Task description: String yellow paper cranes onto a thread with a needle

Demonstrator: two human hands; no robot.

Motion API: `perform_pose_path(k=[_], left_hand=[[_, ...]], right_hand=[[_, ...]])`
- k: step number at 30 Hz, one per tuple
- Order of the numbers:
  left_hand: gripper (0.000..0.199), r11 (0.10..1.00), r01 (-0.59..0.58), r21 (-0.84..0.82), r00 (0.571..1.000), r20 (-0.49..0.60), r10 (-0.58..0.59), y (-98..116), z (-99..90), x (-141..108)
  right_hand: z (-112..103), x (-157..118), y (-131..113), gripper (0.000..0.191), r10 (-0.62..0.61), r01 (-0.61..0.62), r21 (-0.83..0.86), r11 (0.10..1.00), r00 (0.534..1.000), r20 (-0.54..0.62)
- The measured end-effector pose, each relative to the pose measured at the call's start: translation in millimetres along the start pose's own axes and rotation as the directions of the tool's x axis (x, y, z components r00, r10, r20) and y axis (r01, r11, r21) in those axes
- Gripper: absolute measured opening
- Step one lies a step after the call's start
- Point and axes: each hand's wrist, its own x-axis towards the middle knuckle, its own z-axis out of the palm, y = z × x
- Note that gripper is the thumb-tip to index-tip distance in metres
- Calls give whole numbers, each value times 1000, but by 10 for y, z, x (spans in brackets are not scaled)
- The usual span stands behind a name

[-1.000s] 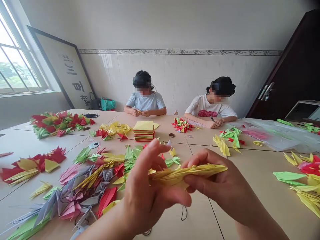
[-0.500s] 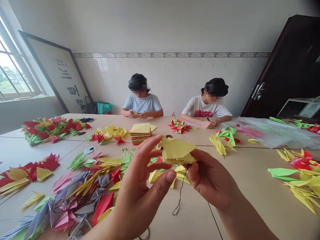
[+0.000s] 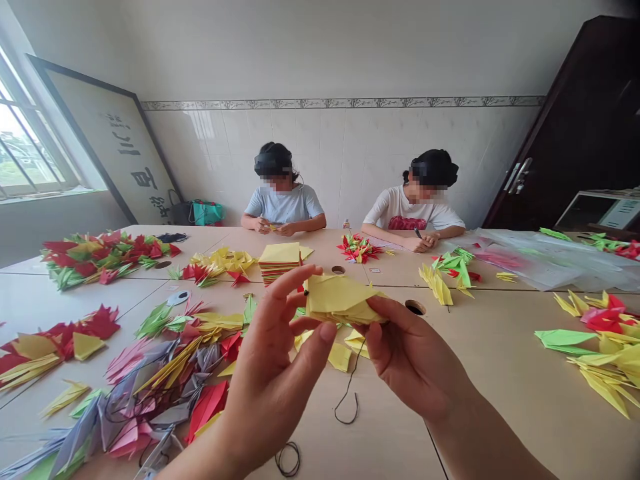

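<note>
A bundle of folded yellow paper pieces [image 3: 343, 298] is held up in front of me, its layers stacked. My right hand [image 3: 415, 353] pinches its right end between thumb and fingers. Around the left end curls my left hand [image 3: 280, 360], thumb at the lower edge and fingers beside and behind it. A small black knot or bead shows at the bundle's left corner. From beneath hangs a dark thread [image 3: 345, 399] with a curled end, and a loop of similar dark cord [image 3: 288, 460] lies on the table below.
Folded grey, pink, yellow and green paper [image 3: 175, 373] heaps at left. A square paper stack [image 3: 280, 259] stands ahead. More folded pieces [image 3: 600, 347] lie right, near plastic sheets [image 3: 535, 260]. Two people [image 3: 283, 200] sit across the table [image 3: 500, 373].
The bundle and both hands have shifted slightly left in view. My left thumb has come up against the bundle's lower edge, with the fingers closer around its left end.
</note>
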Motion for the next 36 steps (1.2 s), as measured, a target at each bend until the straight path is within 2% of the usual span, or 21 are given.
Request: perform_pose_path(k=[8,13,20,30,32,36], left_hand=[[40,1000,16,-12,1000,-25,-16,-19,14,12],[54,999,41,4,999,-11,-41,-38,24,7],[48,999,38,-12,999,-38,-39,-75,17,16],[39,990,118,-80,991,-45,-122,-65,44,60],[43,989,133,-68,990,-28,-135,-64,39,55],[62,986,159,-58,986,-39,-162,-52,44,36]], right_hand=[[28,-11,44,10,-38,38,-27,999,999,7],[41,-41,87,10,-42,43,-17,999,999,33],[45,-62,122,7,-81,90,-54,994,986,147],[37,-64,122,13,-54,56,-11,998,989,141],[33,-62,122,16,-49,53,-16,998,984,169],[40,-47,126,23,-52,64,-44,997,968,247]])
